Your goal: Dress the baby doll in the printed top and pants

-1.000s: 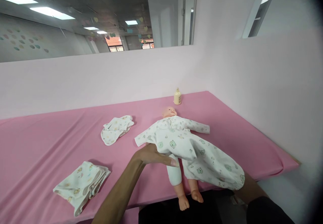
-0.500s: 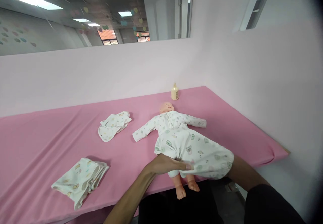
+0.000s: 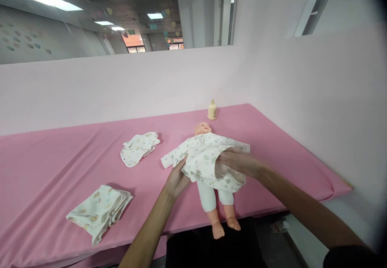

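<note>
A baby doll point(image 3: 203, 128) lies on its back, dressed in a white printed long-sleeved top and white trousers point(image 3: 206, 195), its bare feet at the table edge. Over its belly is a loose white printed baby garment point(image 3: 201, 163) with a wide opening on the right; its exact kind I cannot tell. My left hand point(image 3: 178, 179) pinches the garment's left edge between thumb and fingers. At the wide opening, my right hand point(image 3: 237, 161) holds the cloth rim, its fingertips partly inside and hidden.
On the pink-covered table point(image 3: 75, 159) lie a folded printed cloth point(image 3: 101, 211) at front left and a small printed cloth piece point(image 3: 139, 148) farther back. A cream pump bottle point(image 3: 212, 111) stands behind the doll's head. Walls border the back and right; a mirror point(image 3: 121, 14) hangs above.
My right hand has drawn back out of the garment to its opening. The garment has moved up the doll, showing more of its trousers. My left hand has shifted up and left to the garment's edge.
</note>
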Tool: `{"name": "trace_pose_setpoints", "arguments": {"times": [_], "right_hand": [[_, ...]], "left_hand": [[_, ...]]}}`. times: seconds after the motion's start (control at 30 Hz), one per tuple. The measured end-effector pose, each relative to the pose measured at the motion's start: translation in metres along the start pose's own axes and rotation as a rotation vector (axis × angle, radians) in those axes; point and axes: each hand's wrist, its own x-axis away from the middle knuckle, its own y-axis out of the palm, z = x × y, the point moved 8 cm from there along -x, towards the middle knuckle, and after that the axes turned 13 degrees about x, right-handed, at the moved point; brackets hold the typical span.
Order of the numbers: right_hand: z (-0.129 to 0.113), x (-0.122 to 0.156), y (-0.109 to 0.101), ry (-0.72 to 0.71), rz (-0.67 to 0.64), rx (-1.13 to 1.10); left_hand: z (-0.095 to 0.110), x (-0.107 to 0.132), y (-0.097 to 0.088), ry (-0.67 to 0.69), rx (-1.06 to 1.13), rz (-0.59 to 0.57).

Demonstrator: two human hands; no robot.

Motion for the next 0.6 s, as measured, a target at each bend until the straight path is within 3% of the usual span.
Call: {"name": "trace_pose_setpoints", "arguments": {"times": [0.13,0.3,0.43,0.6], "right_hand": [[0.005,-0.009,0.023,0.074,-0.055,-0.082],[0.005,-0.007,0.049,0.173,-0.011,0.243],[-0.003,-0.007,0.065,0.178,-0.098,0.258],[-0.029,-0.005,0.079,0.02,-0.224,0.268]], "left_hand": [[-0.025,0.006,0.009,-0.039,0.021,-0.054],[-0.04,0.016,0.029,-0.013,-0.117,-0.044],[-0.035,0.024,0.029,-0.024,-0.243,0.053],[-0.006,0.028,0.023,0.137,-0.201,0.148]]}}
